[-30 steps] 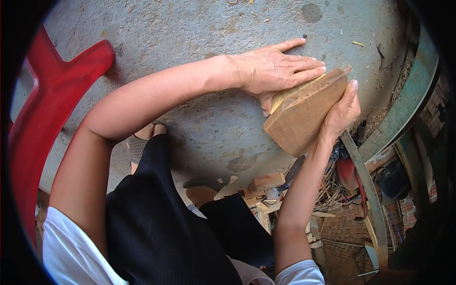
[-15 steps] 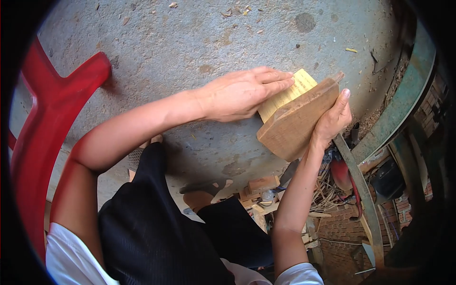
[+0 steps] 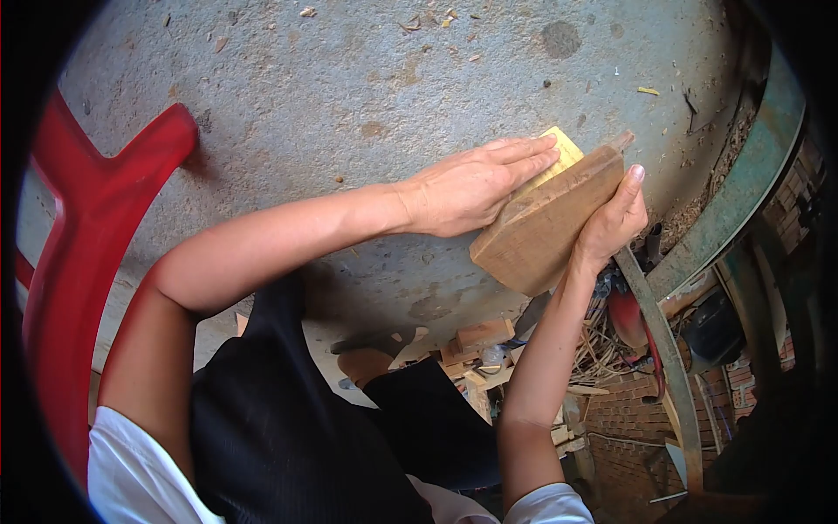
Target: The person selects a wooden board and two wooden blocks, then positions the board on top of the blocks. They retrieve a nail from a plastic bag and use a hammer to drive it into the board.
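Grey, stained concrete floor (image 3: 349,113) is filling the upper head view, wood chips scattering across it. Red, forked, glossy piece of furniture (image 3: 92,218) is standing at far left; curved, greenish, worn metal rim (image 3: 742,214) is running down the right side. Reddish brick paving (image 3: 620,419) and pale wood offcuts (image 3: 484,336) are showing lower right.

Work is sitting right of centre: thick, flat, brown wooden board with cut corners (image 3: 546,231), held between both hands, floor behind it. Long axis is running diagonally, lower left to upper right; narrow end is pointing upper right, away from the body. Broad face is turning toward the person and the lower right; long narrow edge is facing upper left.

Yellow, flat piece with faint dark lines (image 3: 566,150) is lying along that edge, about parallel to the board.

Left hand (image 3: 480,183) is coming in from the left, fingers straight and together, lying flat over the yellow piece and pointing upper right. Thumb is hiding, so can't tell if it's pinching.

Right hand (image 3: 614,218) is grasping the board's lower-right side, thumb pointing up along it; other fingers are mostly hiding behind the wood.
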`<state>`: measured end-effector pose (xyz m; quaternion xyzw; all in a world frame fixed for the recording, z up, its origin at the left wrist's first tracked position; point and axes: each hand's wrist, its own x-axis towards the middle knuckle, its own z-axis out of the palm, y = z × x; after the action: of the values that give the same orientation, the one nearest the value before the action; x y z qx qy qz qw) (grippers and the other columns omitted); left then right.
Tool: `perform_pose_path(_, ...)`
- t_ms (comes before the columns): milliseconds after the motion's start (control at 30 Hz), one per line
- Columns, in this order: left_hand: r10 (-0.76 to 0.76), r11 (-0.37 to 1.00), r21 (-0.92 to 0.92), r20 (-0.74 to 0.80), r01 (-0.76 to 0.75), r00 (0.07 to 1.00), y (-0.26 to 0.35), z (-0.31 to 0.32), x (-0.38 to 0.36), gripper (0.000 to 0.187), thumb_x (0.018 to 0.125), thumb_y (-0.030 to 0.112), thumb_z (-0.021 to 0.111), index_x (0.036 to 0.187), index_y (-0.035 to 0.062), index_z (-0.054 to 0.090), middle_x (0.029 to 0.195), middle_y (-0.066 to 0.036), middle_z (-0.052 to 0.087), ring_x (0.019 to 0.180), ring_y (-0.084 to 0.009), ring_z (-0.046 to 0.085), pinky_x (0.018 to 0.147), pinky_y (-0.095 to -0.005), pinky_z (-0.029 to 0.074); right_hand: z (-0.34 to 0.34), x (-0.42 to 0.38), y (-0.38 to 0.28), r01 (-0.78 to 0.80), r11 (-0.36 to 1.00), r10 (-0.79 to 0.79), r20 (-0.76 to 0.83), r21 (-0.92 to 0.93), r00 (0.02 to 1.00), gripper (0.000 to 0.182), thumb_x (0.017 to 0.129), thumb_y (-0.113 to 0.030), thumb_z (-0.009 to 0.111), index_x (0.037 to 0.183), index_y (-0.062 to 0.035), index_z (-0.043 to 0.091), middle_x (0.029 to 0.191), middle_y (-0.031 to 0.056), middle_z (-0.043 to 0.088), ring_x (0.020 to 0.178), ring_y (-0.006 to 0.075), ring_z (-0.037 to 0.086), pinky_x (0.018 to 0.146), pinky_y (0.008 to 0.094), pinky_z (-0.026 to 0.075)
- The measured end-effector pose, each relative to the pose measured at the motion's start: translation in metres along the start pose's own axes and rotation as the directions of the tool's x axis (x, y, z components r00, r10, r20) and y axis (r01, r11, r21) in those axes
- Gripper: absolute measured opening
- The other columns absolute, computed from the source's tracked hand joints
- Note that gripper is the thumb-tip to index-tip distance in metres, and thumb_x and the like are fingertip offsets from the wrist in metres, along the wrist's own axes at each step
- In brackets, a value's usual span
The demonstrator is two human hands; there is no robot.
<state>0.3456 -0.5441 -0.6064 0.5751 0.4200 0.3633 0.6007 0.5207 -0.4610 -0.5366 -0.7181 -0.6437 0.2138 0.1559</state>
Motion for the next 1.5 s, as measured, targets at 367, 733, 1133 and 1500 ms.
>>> perform_pose_path(367, 0.065, 0.984, 0.148, 0.187, -0.094, 0.98, -0.006, -0.023, 0.004, 0.083, 0.083, 0.002, 0.068, 0.154, 0.0053, 0.025, 0.159, -0.014, 0.029, 0.145, -0.0293, 0.032, 0.12, -0.0364, 0.034, 0.001, 0.001, 0.003, 0.027, 0.998, -0.026, -0.014, 0.051, 1.0, 0.053, 0.105, -0.036, 0.049, 0.071, 0.0041, 0.055, 0.059, -0.0002, 0.047, 0.058, 0.0088, 0.038, 0.052, 0.0315, 0.034)
perform_pose_path(733, 0.148, 0.821, 0.526, 0.176, -0.22, 0.973, -0.004, -0.016, 0.017, 0.151, 0.031, 0.035, 0.096, 0.157, 0.0095, 0.017, 0.162, -0.007, 0.027, 0.149, -0.021, 0.025, 0.127, -0.0509, 0.008, 0.002, 0.001, 0.006, 0.039, 0.998, -0.038, -0.028, 0.058, 0.999, 0.054, 0.105, -0.037, 0.049, 0.072, 0.0039, 0.056, 0.059, 0.0008, 0.048, 0.059, 0.009, 0.038, 0.052, 0.0314, 0.035)
perform_pose_path(1133, 0.216, 0.823, 0.495, 0.178, -0.277, 0.96, -0.012, -0.018, 0.021, 0.144, 0.035, 0.032, 0.095, 0.156, 0.0088, 0.02, 0.158, -0.008, 0.034, 0.144, -0.0219, 0.036, 0.127, -0.0495, 0.011, 0.002, 0.001, 0.008, 0.037, 0.998, -0.035, -0.029, 0.058, 0.999, 0.054, 0.104, -0.038, 0.049, 0.072, 0.0043, 0.059, 0.057, 0.0032, 0.05, 0.058, 0.0103, 0.04, 0.052, 0.0333, 0.036)
perform_pose_path(1500, 0.263, 0.792, 0.523, 0.173, -0.315, 0.949, -0.014, -0.016, 0.018, 0.143, 0.037, 0.036, 0.094, 0.156, 0.0064, 0.019, 0.157, -0.012, 0.034, 0.14, -0.0225, 0.042, 0.125, -0.0509, 0.014, 0.001, 0.002, 0.008, 0.047, 0.998, -0.05, -0.056, -0.051, 0.997, 0.054, 0.103, -0.041, 0.05, 0.079, 0.0047, 0.064, 0.058, 0.0113, 0.052, 0.057, 0.0154, 0.042, 0.054, 0.0378, 0.038)
